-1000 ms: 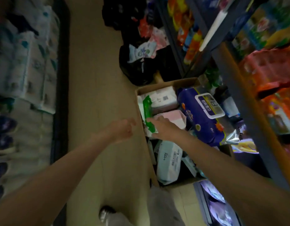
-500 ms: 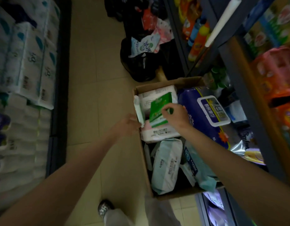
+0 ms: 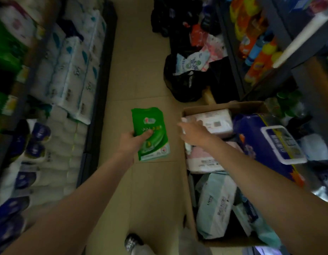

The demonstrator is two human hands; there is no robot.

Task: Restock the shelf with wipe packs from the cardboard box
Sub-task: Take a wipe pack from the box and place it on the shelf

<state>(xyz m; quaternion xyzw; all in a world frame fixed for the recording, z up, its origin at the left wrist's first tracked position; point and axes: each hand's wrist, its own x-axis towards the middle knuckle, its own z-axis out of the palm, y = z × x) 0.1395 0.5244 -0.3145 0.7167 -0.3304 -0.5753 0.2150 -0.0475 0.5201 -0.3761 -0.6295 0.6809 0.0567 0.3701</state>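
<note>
1. The shelf of white paper-roll packs on the left is likely where the flat green plastic wipe pack belongs.
2. The left hand grips that pack over the floor, thumb across its face; swing it left and set it flat.
3. The right hand, fingers loosely extended, touches white packs at the far-left corner of the brown cardboard box; I cannot tell whether it grasps one. Pinch a single pack firmly before lifting.

Dim aisle — beige tiled floor — stocked shelving
</note>
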